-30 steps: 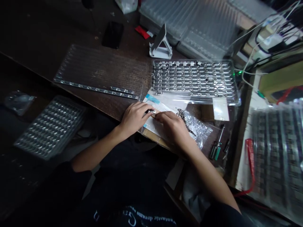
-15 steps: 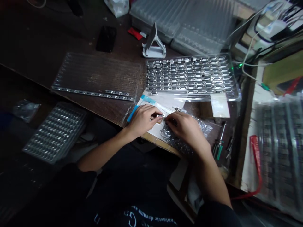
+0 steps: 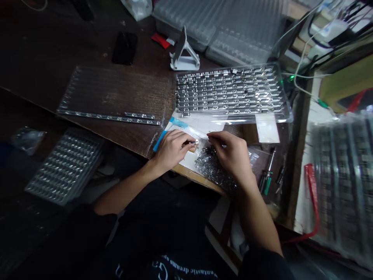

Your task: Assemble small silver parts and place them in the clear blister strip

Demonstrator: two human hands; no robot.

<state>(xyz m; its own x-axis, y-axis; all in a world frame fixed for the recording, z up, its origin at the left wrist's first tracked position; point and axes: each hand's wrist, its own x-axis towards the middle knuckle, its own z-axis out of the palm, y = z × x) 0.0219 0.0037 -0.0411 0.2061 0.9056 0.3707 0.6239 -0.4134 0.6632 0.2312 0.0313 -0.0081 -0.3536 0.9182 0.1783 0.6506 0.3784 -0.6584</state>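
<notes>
Head view: left fingers (image 3: 189,143) pinch a metal connector (image 3: 196,142); right fingers (image 3: 209,135) nearly together above small parts (image 3: 208,163).

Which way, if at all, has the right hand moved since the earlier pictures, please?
Yes, to the right: the right hand has shifted that way against the white stand, and is now apart from the left hand.

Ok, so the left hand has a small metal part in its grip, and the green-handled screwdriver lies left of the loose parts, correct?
Wrong side: the head view shows the green-handled screwdriver right of the loose parts. The left hand has a small metal part in its grip.
</notes>
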